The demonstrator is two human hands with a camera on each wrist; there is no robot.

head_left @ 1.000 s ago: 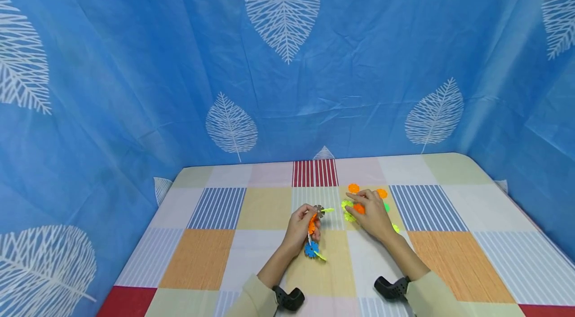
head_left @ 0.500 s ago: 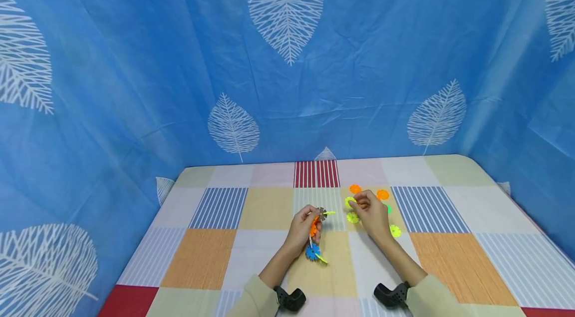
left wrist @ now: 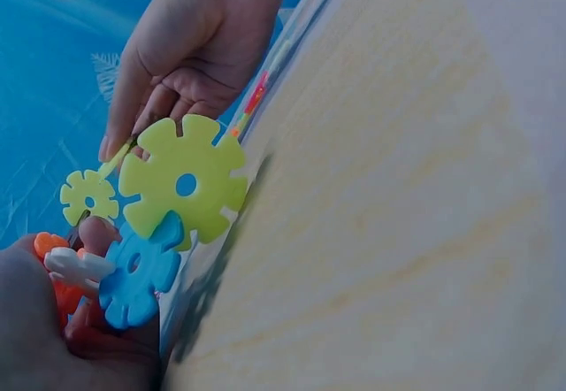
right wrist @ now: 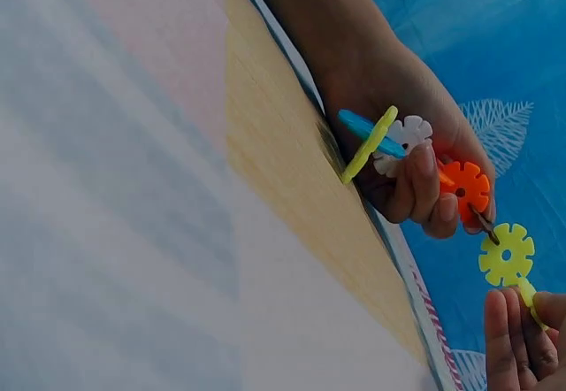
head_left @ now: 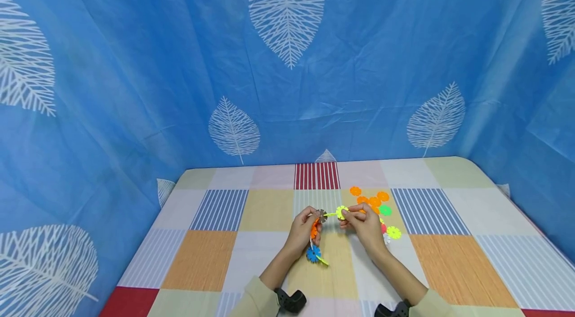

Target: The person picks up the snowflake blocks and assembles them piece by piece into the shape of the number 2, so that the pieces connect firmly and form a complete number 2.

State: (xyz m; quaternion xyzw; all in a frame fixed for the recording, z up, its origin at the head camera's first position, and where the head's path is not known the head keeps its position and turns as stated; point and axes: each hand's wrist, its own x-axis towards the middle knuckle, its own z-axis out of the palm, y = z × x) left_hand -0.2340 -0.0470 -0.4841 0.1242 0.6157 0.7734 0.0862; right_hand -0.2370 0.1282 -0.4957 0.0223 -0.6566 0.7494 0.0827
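My left hand [head_left: 298, 231] grips a chain of notched plastic flower discs. The chain runs from a yellow disc [left wrist: 159, 187] through a blue disc [head_left: 313, 254], a white disc [left wrist: 80, 267], an orange disc [right wrist: 465, 193] and a grey-brown disc [head_left: 323, 215] to a yellow disc [right wrist: 507, 255] at the far end. Between thumb and fingers of my right hand [head_left: 368, 231] is another yellow disc [head_left: 342, 212]. Its edge meets the chain's yellow end disc; whether the notches are fully interlocked I cannot tell.
Several loose orange discs [head_left: 374, 201] lie on the patchwork tablecloth [head_left: 265, 207] beyond my right hand. A green disc [head_left: 385, 210], a yellow disc [head_left: 394, 232], and partly hidden red and white discs lie beside it. A blue leaf-print curtain [head_left: 287, 107] encloses the table.
My right hand has picked a yellow disc from the loose pile and brought it left to the chain's end. The left hand has stayed nearly still with the chain.
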